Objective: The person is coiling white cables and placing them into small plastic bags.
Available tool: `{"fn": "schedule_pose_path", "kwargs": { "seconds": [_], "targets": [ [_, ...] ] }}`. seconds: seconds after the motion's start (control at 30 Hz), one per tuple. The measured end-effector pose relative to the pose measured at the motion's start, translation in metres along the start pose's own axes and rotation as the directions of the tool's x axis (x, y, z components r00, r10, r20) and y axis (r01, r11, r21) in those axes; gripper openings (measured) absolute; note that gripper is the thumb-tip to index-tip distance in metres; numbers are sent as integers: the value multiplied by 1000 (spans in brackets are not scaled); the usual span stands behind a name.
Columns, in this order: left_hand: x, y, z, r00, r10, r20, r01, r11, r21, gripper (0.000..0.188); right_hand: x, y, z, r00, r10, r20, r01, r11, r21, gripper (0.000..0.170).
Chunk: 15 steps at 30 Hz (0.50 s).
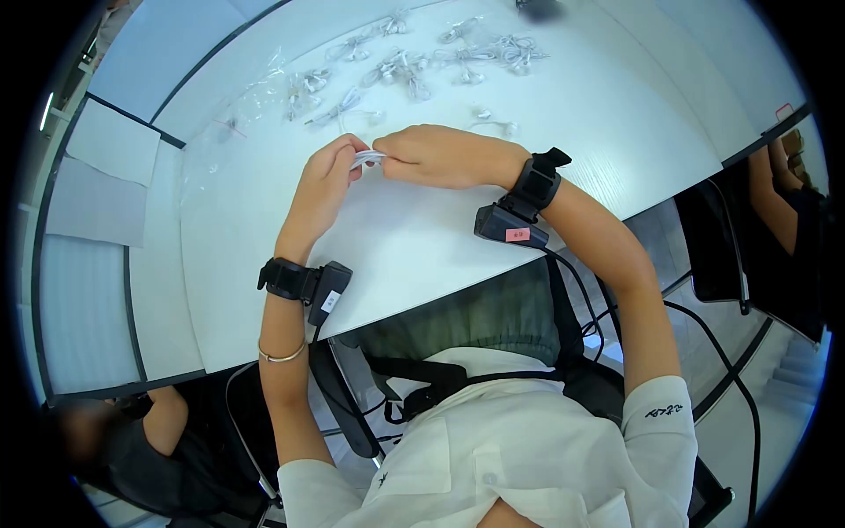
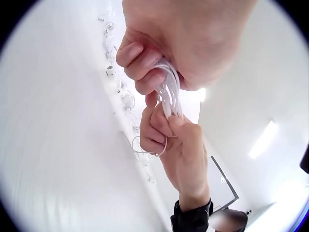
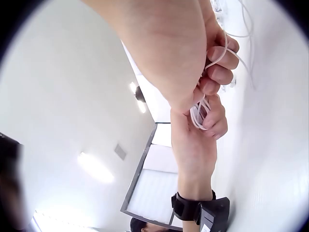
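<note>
Between my two hands is a white cable [image 1: 368,159], wound into a small oblong coil. My left hand [image 1: 322,187] curls its fingers round one end of the coil. At the other end, my right hand [image 1: 451,157] grips it with bent fingers and thumb. The left wrist view shows the loops of the coil [image 2: 170,92] running from one hand to the other. A loose strand [image 3: 247,20] hangs out from the right hand's fingers in the right wrist view. Both hands are raised over the white table [image 1: 414,246], and part of the coil is hidden inside them.
Several bundled white cables [image 1: 400,72] lie across the far part of the table. One small cable [image 1: 493,121] lies nearer, beyond the right hand. Clear plastic wrap [image 1: 264,84] is at the left. Low panels border the table, and other people sit at both sides.
</note>
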<state>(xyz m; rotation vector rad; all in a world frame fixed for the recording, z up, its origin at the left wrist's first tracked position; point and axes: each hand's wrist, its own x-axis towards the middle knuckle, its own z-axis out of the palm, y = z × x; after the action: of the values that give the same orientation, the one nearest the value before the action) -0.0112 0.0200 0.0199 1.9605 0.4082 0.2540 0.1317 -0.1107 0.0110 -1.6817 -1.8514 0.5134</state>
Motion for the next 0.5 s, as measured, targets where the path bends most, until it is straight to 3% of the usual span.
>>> {"fn": "schedule_pose_path", "kwargs": {
  "seconds": [0.07,0.17,0.37,0.5],
  "targets": [
    [-4,9,6,998,-34,-44,34,999,-10,37,-1,-2,-4,1000,13,20,-13,1000,-21,28],
    [0,3,-1,998,15,57,-19,998,67,42,-3,3,-3,999,-48,-18,48,999,0,28],
    [2,6,-2,996,-52,-68,58,995,86,50,-2,1,-8,999,-31,6,31,999,14,28],
    [0,6,3,991,36,-128,-30,998,48,51,-2,1,-7,999,-33,10,31,995,98,29]
  ]
}}
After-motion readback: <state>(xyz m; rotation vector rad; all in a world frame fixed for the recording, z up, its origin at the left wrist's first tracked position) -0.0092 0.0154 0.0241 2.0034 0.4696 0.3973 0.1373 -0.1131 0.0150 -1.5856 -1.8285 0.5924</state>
